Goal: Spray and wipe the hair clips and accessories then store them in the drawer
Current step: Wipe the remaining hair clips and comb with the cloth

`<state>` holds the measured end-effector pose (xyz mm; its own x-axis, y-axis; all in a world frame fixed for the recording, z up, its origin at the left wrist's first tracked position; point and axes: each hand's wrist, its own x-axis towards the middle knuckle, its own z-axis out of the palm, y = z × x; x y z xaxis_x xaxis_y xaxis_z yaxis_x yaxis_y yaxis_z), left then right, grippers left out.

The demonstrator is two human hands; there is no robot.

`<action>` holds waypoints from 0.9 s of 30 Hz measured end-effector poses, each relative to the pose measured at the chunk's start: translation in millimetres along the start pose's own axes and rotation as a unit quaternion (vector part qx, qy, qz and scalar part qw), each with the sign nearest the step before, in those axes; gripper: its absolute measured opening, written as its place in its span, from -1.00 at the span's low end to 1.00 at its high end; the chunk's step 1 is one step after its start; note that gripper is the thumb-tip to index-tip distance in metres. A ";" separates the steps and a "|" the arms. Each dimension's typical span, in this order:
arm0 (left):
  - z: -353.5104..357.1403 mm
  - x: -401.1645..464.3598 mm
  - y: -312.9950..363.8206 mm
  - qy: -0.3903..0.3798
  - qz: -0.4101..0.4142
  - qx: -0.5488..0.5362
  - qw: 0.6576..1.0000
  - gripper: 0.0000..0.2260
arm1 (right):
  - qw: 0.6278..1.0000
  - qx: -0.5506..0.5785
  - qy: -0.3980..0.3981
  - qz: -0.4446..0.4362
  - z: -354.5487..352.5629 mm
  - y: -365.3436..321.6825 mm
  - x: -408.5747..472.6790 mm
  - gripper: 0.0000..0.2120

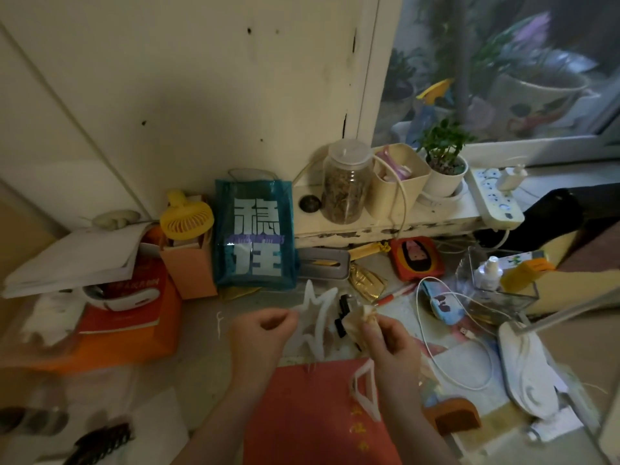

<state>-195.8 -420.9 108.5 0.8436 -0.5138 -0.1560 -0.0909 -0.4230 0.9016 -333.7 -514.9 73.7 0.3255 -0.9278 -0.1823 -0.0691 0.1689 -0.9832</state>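
My left hand pinches the edge of a white fuzzy star-shaped hair clip and holds it up over the cluttered desk. My right hand grips a crumpled beige cloth right beside the star clip. Black hair clips lie on the desk between the star and the cloth. A white fuzzy triangle clip rests on a red folder under my right wrist. A small white spray bottle stands in a clear box at the right. A dark claw clip lies at the lower left.
A blue bag, yellow fan, orange box and papers crowd the back left. A jar, beige bin, potted plant and power strip sit on the sill. A white cable, white lamp base and brown comb lie right.
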 end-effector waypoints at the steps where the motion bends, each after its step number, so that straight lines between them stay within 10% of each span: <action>1: -0.5 -6.2 7.6 -0.004 0.009 -0.009 1.000 -0.90 | 1.000 0.017 -0.001 0.001 3.2 -5.9 -0.5 -0.95; 27: -22.0 -69.8 61.8 0.028 0.104 -0.045 0.993 -0.89 | 0.948 0.228 -0.199 0.099 -6.3 -69.8 -28.2 -0.72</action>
<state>-248.6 -394.7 184.0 0.8404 -0.5389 0.0582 -0.2206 -0.2418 0.9449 -343.9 -502.6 147.5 0.6852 -0.6789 -0.2638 0.2191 0.5376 -0.8142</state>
